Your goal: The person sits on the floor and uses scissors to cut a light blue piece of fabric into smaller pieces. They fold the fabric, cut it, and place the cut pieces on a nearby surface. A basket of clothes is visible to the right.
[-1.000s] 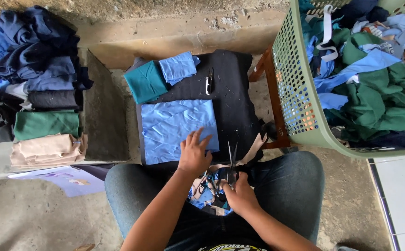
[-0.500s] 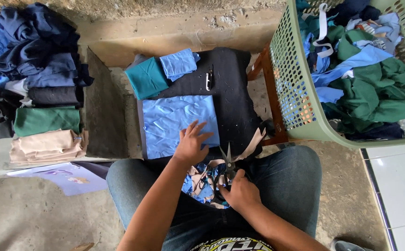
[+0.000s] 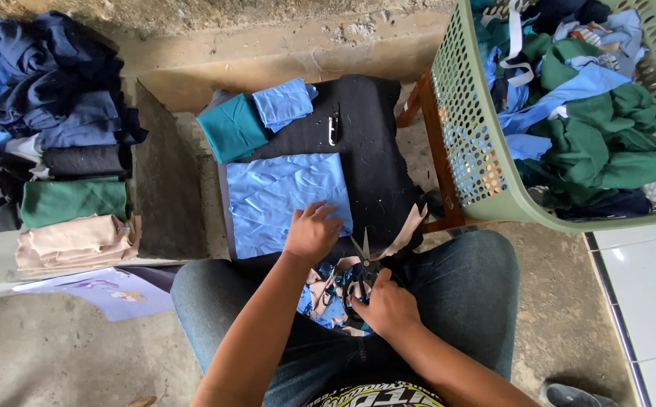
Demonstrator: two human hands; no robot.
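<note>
A flat light blue cloth piece (image 3: pixel 279 197) lies on a black mat (image 3: pixel 369 162) in front of my knees. My left hand (image 3: pixel 311 232) rests palm down on the near right corner of that cloth. My right hand (image 3: pixel 384 305) is closed around the handles of dark scissors (image 3: pixel 363 260), whose blades point up and away from me over my lap. Blue and tan fabric scraps (image 3: pixel 328 298) sit between my legs, partly hidden by my hands.
A green laundry basket (image 3: pixel 478 136) full of green and blue fabric stands at the right on a wooden stool. Folded teal (image 3: pixel 233 130) and blue (image 3: pixel 284 102) pieces lie on the mat's far corner, with a small black tool (image 3: pixel 333 124). Stacked folded clothes (image 3: pixel 49 151) fill the left.
My left hand has settled lower on the blue cloth's near corner. My right hand and scissors stay over my lap, slightly shifted.
</note>
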